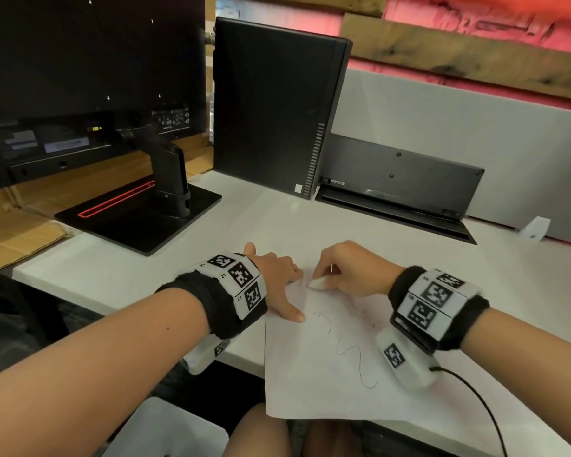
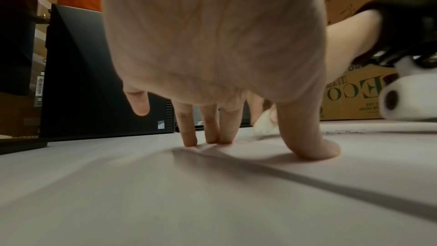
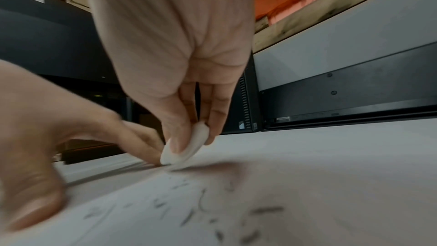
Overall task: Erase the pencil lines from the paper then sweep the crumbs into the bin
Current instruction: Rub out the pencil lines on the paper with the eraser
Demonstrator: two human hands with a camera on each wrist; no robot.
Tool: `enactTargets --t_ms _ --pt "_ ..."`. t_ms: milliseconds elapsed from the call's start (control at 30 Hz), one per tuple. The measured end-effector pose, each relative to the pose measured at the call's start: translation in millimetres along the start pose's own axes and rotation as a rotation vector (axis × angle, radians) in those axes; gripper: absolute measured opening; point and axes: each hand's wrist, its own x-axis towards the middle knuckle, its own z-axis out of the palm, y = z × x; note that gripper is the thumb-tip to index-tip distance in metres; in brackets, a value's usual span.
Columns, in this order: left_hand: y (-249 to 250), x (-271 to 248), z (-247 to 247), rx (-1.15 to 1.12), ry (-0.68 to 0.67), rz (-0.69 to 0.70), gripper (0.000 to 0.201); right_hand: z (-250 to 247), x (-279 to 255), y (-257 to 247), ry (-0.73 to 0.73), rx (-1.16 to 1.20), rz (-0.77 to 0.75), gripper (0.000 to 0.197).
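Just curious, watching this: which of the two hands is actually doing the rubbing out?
The right hand: it pinches the white eraser against the paper. The left hand holds nothing; its fingertips only press the sheet flat.

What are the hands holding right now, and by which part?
The right hand pinches the white eraser by its upper sides, lower tip on the paper. The left hand holds nothing, fingertips pressing the paper.

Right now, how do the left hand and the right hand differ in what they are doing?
The left hand presses straight fingers on the paper and holds nothing; the right hand pinches a white eraser. The left hand sits at the paper's left edge; the right hand works near its far end. Both touch the paper.
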Motion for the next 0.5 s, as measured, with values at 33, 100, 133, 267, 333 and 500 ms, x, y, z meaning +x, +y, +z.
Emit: enactTargets --t_ms 33,100,133,267,333,500 --pt "0 0 0 -0.006 0.000 -0.001 0.086 0 5 0 0.010 -0.006 0.014 0.022" --pt "0 0 0 -0.015 0.005 -0.005 0.085 3 9 -1 0.007 -0.016 0.022 0.020" --pt "0 0 0 -0.018 0.009 -0.007 0.085 5 6 -3 -0.001 -0.015 0.014 0.019" --pt "1 2 0 -0.015 0.007 -0.014 0.088 10 -18 -5 -0.084 0.012 -0.056 0.019" --pt "1 1 0 -0.007 0.009 -0.015 0.088 9 -22 -3 -0.099 0.035 -0.059 0.020" --pt "1 1 0 0.002 0.012 -0.018 0.087 -3 1 7 0.085 0.026 0.047 0.022"
